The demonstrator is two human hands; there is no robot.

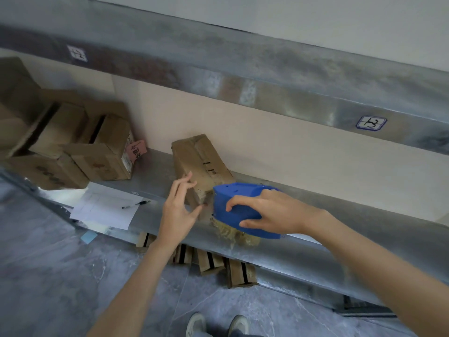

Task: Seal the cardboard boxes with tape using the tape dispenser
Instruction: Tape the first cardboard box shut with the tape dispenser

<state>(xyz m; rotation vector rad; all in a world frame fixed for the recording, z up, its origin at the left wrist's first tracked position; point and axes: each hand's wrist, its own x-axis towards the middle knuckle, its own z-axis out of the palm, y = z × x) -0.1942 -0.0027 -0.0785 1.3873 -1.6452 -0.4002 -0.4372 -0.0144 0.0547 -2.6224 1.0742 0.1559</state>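
A long narrow cardboard box [201,161] lies on the metal shelf [150,176], its near end towards me. My right hand [269,212] grips a blue tape dispenser [238,198] against the box's near end, and crumpled yellowish tape [230,232] hangs below the dispenser. My left hand [179,203] is at the box's left side, fingers spread and touching its near corner.
Several cardboard boxes [97,152] are stacked at the shelf's left. White paper sheets [104,210] with a pen [136,204] lie on the shelf's front edge. More small boxes [211,261] stand on the floor under the shelf. My shoes [218,324] show below.
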